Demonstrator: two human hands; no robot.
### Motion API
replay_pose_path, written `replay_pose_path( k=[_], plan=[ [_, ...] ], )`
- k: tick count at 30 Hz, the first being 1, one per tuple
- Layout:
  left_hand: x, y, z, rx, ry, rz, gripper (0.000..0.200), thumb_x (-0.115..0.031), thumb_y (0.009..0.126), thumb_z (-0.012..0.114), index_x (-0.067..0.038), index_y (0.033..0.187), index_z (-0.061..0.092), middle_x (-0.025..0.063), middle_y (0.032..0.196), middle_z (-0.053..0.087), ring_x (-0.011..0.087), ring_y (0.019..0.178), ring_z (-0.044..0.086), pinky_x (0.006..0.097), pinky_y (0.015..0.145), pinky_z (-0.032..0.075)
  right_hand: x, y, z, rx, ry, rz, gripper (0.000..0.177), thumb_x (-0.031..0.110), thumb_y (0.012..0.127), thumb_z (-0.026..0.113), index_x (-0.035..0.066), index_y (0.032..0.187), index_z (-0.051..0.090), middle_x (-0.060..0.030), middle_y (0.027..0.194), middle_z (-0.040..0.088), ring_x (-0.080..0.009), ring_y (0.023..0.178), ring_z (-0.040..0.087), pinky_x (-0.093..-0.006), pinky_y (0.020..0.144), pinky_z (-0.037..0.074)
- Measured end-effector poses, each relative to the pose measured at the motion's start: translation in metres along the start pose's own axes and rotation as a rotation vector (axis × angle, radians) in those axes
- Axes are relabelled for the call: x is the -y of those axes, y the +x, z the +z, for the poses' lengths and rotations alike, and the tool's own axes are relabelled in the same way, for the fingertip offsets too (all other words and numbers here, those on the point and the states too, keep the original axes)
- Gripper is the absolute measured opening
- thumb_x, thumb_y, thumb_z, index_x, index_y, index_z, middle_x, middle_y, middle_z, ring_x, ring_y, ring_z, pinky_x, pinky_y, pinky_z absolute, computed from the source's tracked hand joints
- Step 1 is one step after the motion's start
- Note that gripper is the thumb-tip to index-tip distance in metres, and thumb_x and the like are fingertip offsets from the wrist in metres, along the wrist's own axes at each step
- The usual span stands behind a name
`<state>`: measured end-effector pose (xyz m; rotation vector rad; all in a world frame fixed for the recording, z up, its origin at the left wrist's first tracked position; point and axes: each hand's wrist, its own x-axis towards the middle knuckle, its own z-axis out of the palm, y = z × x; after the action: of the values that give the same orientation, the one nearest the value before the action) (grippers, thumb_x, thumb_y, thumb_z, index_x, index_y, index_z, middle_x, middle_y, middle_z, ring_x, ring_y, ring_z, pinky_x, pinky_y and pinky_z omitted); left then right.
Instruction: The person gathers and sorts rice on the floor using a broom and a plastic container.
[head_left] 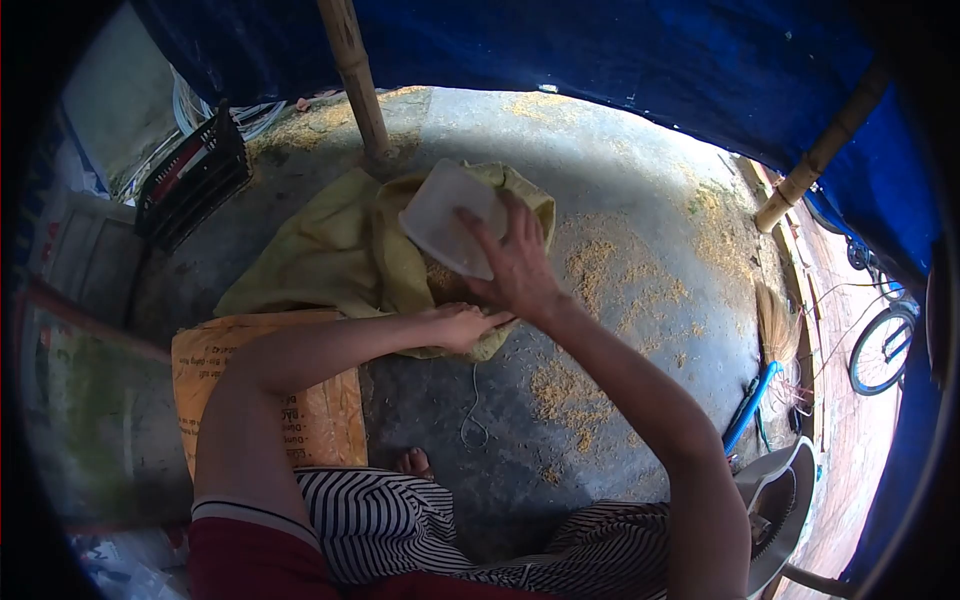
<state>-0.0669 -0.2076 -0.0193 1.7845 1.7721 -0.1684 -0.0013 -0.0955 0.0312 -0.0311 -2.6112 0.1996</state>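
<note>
A yellow-green woven sack [320, 250] lies on the concrete floor with its mouth toward the right. Inside the mouth, some brownish grain-like material shows in part. My right hand [520, 255] grips a translucent white plastic container [450, 215], which is tilted over the sack's opening. The thumb and fingers are closed on its wall. At the near rim of the sack is my left hand [465, 328], its fingers closed on the fabric and partly hidden. An orange printed bag [330, 400] lies flat beneath my left forearm.
Loose grain [575, 390] is scattered on the floor right of the sack. A black plastic crate [195, 180] stands at the left. Bamboo poles [355, 75] and a blue tarp [600, 50] border the back. A broom [775, 325] and a grey tub [795, 500] are at right.
</note>
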Motion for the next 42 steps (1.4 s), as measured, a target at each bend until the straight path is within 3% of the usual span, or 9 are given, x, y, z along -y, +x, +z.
replay_pose_path(
  k=[11, 19, 23, 25, 28, 32, 34, 40, 42],
  plan=[
    [0.009, 0.004, 0.002, 0.03, -0.027, -0.035, 0.071, -0.017, 0.074, 0.057, -0.006, 0.136, 0.024, 0.026, 0.107, 0.054, 0.0399, 0.1, 0.052, 0.0434, 0.09, 0.04, -0.003, -0.014, -0.004, -0.012, -0.138, -0.038, 0.09, 0.027, 0.057, 0.079, 0.024, 0.133, 0.031, -0.0253, 0.128, 0.024, -0.0439, 0.12, 0.026, -0.0536, 0.096, 0.027],
    [0.019, 0.021, -0.012, 0.122, -0.004, -0.015, 0.084, -0.032, 0.072, 0.065, -0.004, 0.138, 0.021, 0.024, 0.11, 0.055, 0.0369, 0.107, 0.048, 0.0413, 0.09, 0.04, -0.075, -0.043, -0.054, -0.253, 0.135, 0.551, 0.084, 0.032, 0.062, 0.074, 0.016, 0.132, 0.031, -0.0271, 0.122, 0.033, -0.0426, 0.116, 0.032, -0.0521, 0.095, 0.03],
    [-0.001, 0.029, -0.043, 0.099, 0.054, 0.005, 0.074, -0.033, 0.073, 0.063, -0.004, 0.134, 0.031, 0.0232, 0.119, 0.051, 0.037, 0.107, 0.051, 0.041, 0.092, 0.04, -0.13, -0.103, -0.074, -0.383, 0.849, 1.254, 0.077, 0.04, 0.069, 0.068, 0.011, 0.131, 0.031, -0.0224, 0.121, 0.042, -0.0367, 0.111, 0.045, -0.0531, 0.088, 0.04],
    [-0.017, 0.032, -0.063, -0.029, 0.037, 0.01, 0.068, -0.035, 0.075, 0.062, -0.002, 0.129, 0.038, 0.0222, 0.109, 0.057, 0.0363, 0.102, 0.054, 0.0413, 0.089, 0.042, -0.141, -0.14, -0.088, -0.391, 1.016, 1.543, 0.081, 0.041, 0.07, 0.066, 0.007, 0.132, 0.027, -0.0236, 0.124, 0.039, -0.0383, 0.101, 0.053, -0.055, 0.082, 0.045],
    [-0.031, 0.048, -0.075, -0.132, 0.019, -0.019, 0.067, -0.037, 0.075, 0.062, -0.001, 0.128, 0.04, 0.0219, 0.1, 0.06, 0.0359, 0.097, 0.057, 0.0414, 0.085, 0.045, -0.172, -0.186, -0.084, -0.236, 1.177, 1.714, 0.08, 0.041, 0.07, 0.065, 0.005, 0.131, 0.027, -0.023, 0.126, 0.038, -0.0397, 0.106, 0.05, -0.0589, 0.085, 0.043],
    [-0.052, 0.059, -0.086, -0.156, -0.022, -0.044, 0.066, -0.037, 0.075, 0.063, -0.001, 0.126, 0.042, 0.0223, 0.094, 0.061, 0.0358, 0.093, 0.058, 0.0417, 0.082, 0.046, -0.168, -0.21, -0.083, -0.203, 1.164, 1.707, 0.077, 0.04, 0.072, 0.062, 0.006, 0.131, 0.027, -0.0236, 0.127, 0.036, -0.0422, 0.109, 0.046, -0.0614, 0.086, 0.041],
    [-0.06, 0.071, -0.092, -0.175, -0.052, -0.065, 0.066, -0.037, 0.075, 0.064, -0.002, 0.126, 0.042, 0.0235, 0.095, 0.061, 0.0362, 0.094, 0.058, 0.0414, 0.083, 0.045, -0.164, -0.224, -0.075, -0.077, 1.503, 1.58, 0.075, 0.038, 0.074, 0.062, 0.006, 0.131, 0.026, -0.0242, 0.129, 0.033, -0.0447, 0.114, 0.041, -0.0607, 0.089, 0.039],
    [-0.075, 0.095, -0.098, -0.117, -0.016, -0.043, 0.065, -0.036, 0.076, 0.064, -0.004, 0.127, 0.042, 0.0242, 0.101, 0.059, 0.0352, 0.096, 0.058, 0.0403, 0.084, 0.045, -0.151, -0.259, -0.073, 0.175, 1.474, 1.614, 0.072, 0.033, 0.074, 0.066, 0.009, 0.132, 0.031, -0.0237, 0.134, 0.03, -0.0431, 0.12, 0.036, -0.0555, 0.092, 0.04],
    [-0.087, 0.097, -0.102, -0.082, -0.061, -0.067, 0.065, -0.036, 0.076, 0.063, -0.004, 0.128, 0.041, 0.0238, 0.102, 0.059, 0.0338, 0.098, 0.058, 0.0394, 0.085, 0.045, -0.168, -0.272, -0.082, 0.342, 1.081, 1.429, 0.069, 0.033, 0.075, 0.067, 0.01, 0.132, 0.035, -0.0204, 0.133, 0.034, -0.0388, 0.119, 0.039, -0.0522, 0.093, 0.041]
  ],
)
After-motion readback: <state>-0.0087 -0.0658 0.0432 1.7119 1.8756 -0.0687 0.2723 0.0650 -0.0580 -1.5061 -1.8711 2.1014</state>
